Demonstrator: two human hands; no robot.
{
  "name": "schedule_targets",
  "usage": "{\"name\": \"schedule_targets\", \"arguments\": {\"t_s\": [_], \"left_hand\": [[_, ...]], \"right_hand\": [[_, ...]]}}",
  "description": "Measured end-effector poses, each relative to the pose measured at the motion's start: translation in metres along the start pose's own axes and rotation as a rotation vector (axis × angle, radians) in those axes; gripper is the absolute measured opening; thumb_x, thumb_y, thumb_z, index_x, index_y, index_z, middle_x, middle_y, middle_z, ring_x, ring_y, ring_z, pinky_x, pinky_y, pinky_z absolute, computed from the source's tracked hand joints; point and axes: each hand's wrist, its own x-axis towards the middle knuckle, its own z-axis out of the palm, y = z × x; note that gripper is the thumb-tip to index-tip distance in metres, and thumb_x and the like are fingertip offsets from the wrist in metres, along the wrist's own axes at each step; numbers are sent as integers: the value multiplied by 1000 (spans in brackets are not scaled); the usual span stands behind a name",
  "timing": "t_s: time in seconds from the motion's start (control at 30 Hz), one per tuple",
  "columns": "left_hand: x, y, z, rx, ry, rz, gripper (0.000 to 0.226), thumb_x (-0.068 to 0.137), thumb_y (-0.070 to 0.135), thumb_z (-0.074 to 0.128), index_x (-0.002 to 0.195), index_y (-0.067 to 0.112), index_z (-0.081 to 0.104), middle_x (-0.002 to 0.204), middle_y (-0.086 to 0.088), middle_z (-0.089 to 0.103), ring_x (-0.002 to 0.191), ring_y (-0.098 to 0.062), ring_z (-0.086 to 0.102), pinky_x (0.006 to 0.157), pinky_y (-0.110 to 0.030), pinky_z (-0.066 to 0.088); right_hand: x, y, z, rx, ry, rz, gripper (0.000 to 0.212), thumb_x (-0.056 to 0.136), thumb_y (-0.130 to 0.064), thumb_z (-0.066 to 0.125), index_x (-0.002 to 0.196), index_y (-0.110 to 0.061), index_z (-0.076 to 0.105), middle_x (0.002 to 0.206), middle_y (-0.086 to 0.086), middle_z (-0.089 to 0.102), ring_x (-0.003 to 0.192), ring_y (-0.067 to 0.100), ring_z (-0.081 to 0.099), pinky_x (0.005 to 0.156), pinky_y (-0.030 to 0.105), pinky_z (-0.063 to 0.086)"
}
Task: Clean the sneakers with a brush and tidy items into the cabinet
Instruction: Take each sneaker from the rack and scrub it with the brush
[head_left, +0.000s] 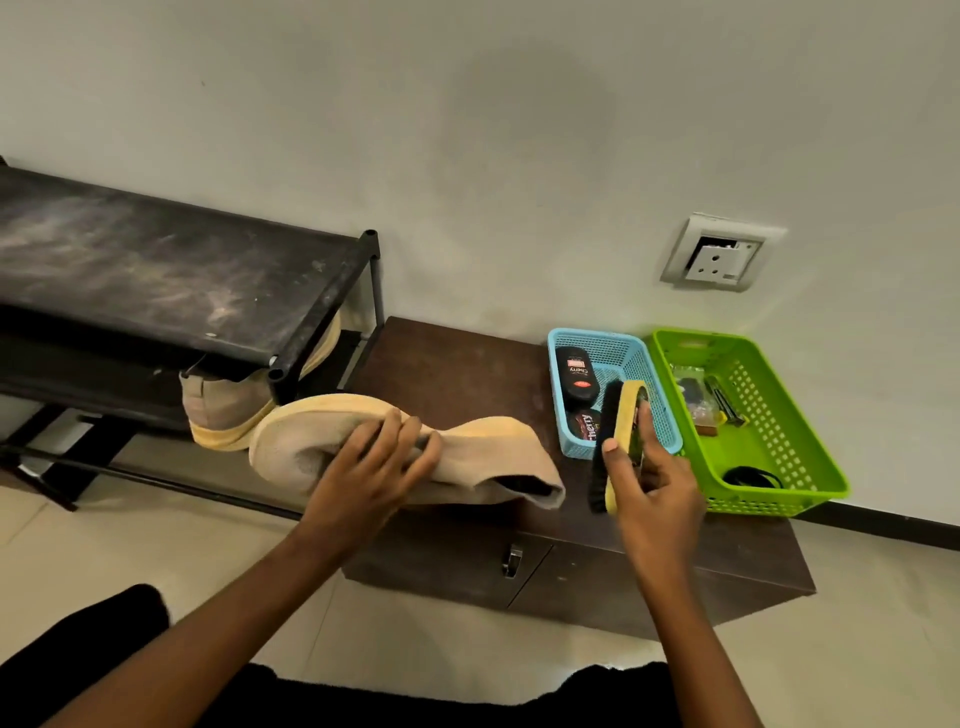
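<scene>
Our left hand (371, 457) grips a beige fabric sneaker with a yellow sole (483, 452); our right hand (654, 483) holds a yellow-backed, black-bristled brush (618, 426) just right of it. Brushing seems unfinished, and the blue plastic basket (597, 338) beyond our right hand is not yet put away.

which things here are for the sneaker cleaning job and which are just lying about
Job: sneaker in left hand; brush in right hand; second sneaker; cabinet; blue basket; green basket.
Lying about: shoe rack; wall socket.
</scene>
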Motion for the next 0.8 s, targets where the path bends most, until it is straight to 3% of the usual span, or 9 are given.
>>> {"name": "schedule_targets", "arguments": {"t_s": [0.17, 0.27, 0.33, 0.37, 0.43, 0.53, 0.63, 0.73, 0.8], "left_hand": [[-10, 6, 14, 227, 123, 59, 53, 76, 7, 55, 125, 18, 40, 124, -13, 43, 116, -29, 42, 94, -39, 33], [-11, 6, 19, 269, 216, 73, 40, 89, 3, 44, 124, 20, 39, 125, -10, 44, 116, -26, 42, 94, -38, 32], [-9, 5, 18, 272, 237, 71, 37, 91, 4, 39, 122, 23, 42, 124, -9, 45, 116, -25, 43, 94, -38, 31], [-8, 4, 18, 277, 253, 75, 35, 91, 5, 40, 121, 23, 43, 124, -9, 45, 115, -24, 43, 93, -38, 32], [-7, 4, 16, 273, 289, 89, 33, 92, 5, 38, 119, 23, 44, 122, -8, 46, 114, -23, 44, 90, -36, 34], [-2, 2, 14, 283, 331, 126, 31, 93, 5, 38, 117, 24, 44, 121, -7, 47, 113, -22, 45, 89, -34, 34], [-3, -2, 19, 263, 325, 126, 33, 93, 3, 36, 119, 22, 43, 123, -9, 45, 114, -24, 44, 90, -36, 34], [-3, -4, 20, 249, 311, 94, 36, 94, 1, 29, 121, 20, 41, 124, -11, 44, 115, -26, 43, 90, -38, 34], [-2, -1, 20, 245, 306, 95, 36, 94, 2, 29, 123, 19, 40, 124, -11, 44, 115, -27, 43, 90, -38, 34]], "right_hand": [[2, -23, 18, -134, -286, -91, 47, 84, -31, 67, 129, -30, 52, 72, -1, 47, 61, 7, 47, 56, 11, 37], [0, -41, 35, -168, -460, -171, 46, 84, -33, 66, 128, -27, 55, 62, -2, 36, 49, 4, 37, 49, 11, 33], [-10, -49, 49, -228, -555, -244, 44, 82, -38, 64, 125, -31, 58, 72, 1, 39, 62, 7, 44, 57, 11, 33], [-15, -50, 54, -280, -593, -276, 43, 81, -40, 62, 124, -33, 59, 78, 3, 42, 71, 14, 48, 63, 19, 38], [-19, -45, 56, -341, -601, -245, 40, 81, -41, 60, 120, -32, 62, 83, 9, 52, 76, 20, 52, 67, 27, 40], [-4, -27, 32, -347, -522, -47, 39, 81, -31, 63, 119, -25, 64, 88, 13, 69, 77, 18, 60, 65, 25, 40], [-3, -13, 9, -420, -414, 50, 40, 82, -27, 65, 121, -20, 64, 96, 12, 72, 87, 21, 64, 70, 24, 41], [-24, -37, 32, -232, -475, -91, 37, 83, -25, 65, 119, -22, 64, 75, 8, 59, 65, 9, 52, 57, 10, 35], [-34, -40, 46, -237, -518, -172, 44, 84, -30, 62, 128, -30, 56, 83, 6, 50, 69, 6, 46, 59, 5, 32]]}}
